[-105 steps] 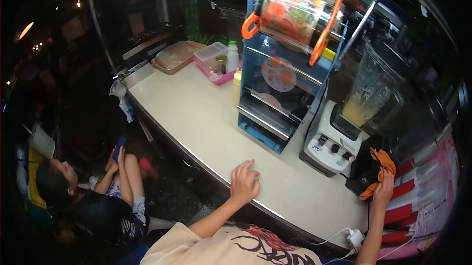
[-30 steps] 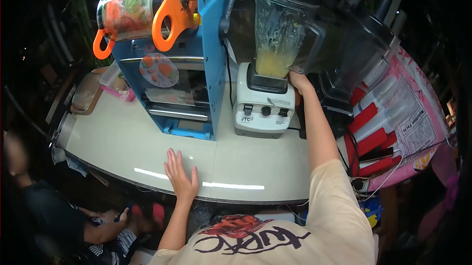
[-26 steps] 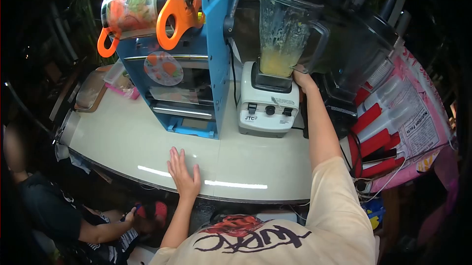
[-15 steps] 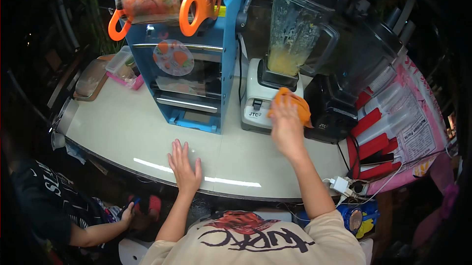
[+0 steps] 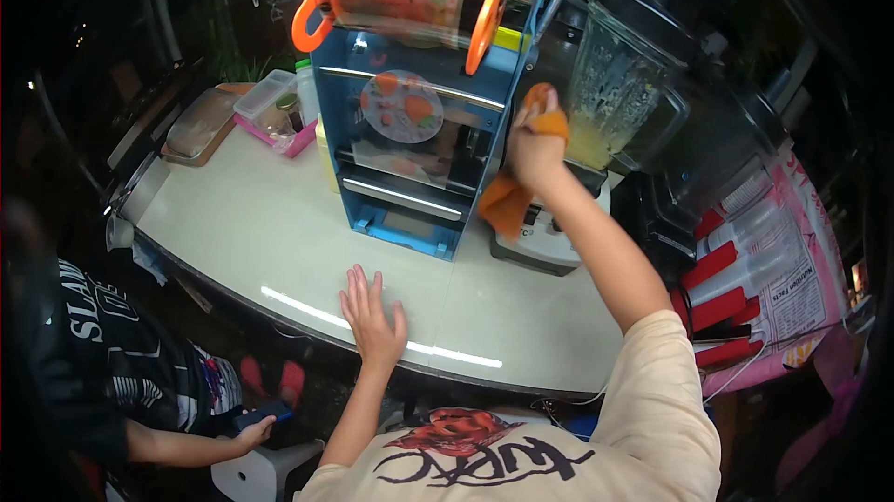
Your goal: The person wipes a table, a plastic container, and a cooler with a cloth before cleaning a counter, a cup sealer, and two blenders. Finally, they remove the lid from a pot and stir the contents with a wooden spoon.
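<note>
My right hand point(image 5: 537, 153) grips a bunched orange cloth point(image 5: 506, 207), part of it hanging below my fingers. It is raised between the blue cup sealing machine point(image 5: 428, 153) and the blender jar point(image 5: 619, 83), which has yellow residue inside. Below my forearm stands the white blender base point(image 5: 545, 246), partly hidden by my arm and the cloth. My left hand point(image 5: 374, 320) lies flat on the pale tabletop point(image 5: 251, 232) near its front edge, fingers spread, holding nothing.
A second, black blender point(image 5: 656, 213) stands at the right, beside red-and-clear containers point(image 5: 712, 264) and pink printed packaging point(image 5: 801, 269). A pink tray point(image 5: 293, 141) and a brown tray point(image 5: 200, 125) sit at the back left. A seated person's hand holds a phone point(image 5: 264, 415) at lower left.
My right hand has moved with the cloth from the front of the white blender base up and left, beside the sealing machine. My left hand stays on the table. The view has shifted.
</note>
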Tool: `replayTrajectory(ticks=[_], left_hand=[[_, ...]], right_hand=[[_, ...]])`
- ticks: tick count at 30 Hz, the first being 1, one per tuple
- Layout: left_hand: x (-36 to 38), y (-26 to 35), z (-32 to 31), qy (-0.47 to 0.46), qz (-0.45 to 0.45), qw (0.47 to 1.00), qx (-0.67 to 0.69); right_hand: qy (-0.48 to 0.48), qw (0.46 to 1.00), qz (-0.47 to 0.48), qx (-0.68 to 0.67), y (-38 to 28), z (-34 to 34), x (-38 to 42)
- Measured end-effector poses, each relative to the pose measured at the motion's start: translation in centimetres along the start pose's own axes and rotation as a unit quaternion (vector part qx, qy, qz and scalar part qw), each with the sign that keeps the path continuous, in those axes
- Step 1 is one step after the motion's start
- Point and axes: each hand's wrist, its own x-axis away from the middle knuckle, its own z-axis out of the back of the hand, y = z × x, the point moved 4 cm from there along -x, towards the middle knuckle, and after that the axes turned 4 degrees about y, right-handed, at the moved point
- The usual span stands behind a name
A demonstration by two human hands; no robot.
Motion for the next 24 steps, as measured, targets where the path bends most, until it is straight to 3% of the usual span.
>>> replayTrajectory(ticks=[2,4,5,7,10,13,16,17,20,21,24], left_hand=[[0.3,0.0,0.1,-0.008,-0.003,1.000,0.001],[0.2,0.2,0.2,-0.009,-0.009,1.000,0.002],[0.4,0.1,0.2,-0.009,-0.011,1.000,0.002],[0.3,-0.1,0.1,-0.001,-0.013,1.000,0.002],[0.3,-0.3,0.4,0.007,-0.013,1.000,0.006],[0.5,-0.2,0.3,0.008,-0.018,1.000,0.020],[0.4,-0.2,0.4,0.003,-0.020,1.000,0.023],[0.4,-0.2,0.3,0.002,-0.023,0.999,0.025],[0.5,-0.3,0.2,-0.008,-0.031,0.999,0.031],[0.5,-0.1,0.2,-0.016,-0.033,0.999,0.033],[0.3,0.4,0.0,-0.037,-0.040,0.998,0.034]], right_hand=[[-0.122,0.992,0.025,-0.005,1.8,2.2,-0.7],[-0.215,0.975,0.054,-0.010,1.7,0.4,-1.3],[-0.247,0.966,0.074,-0.015,-0.2,-3.6,-1.8],[-0.262,0.961,0.051,-0.070,0.2,-2.1,-1.9],[-0.221,0.963,0.121,-0.099,1.3,1.7,0.0],[-0.071,0.988,0.025,-0.134,1.1,3.5,3.4],[0.010,0.994,0.047,-0.093,2.3,7.5,6.5],[0.016,0.990,0.019,-0.136,2.7,8.2,7.4],[-0.209,0.932,0.027,-0.294,3.9,7.4,10.5],[-0.250,0.935,0.011,-0.252,4.1,7.2,11.7],[-0.009,0.871,-0.112,-0.479,7.2,9.6,12.6]])
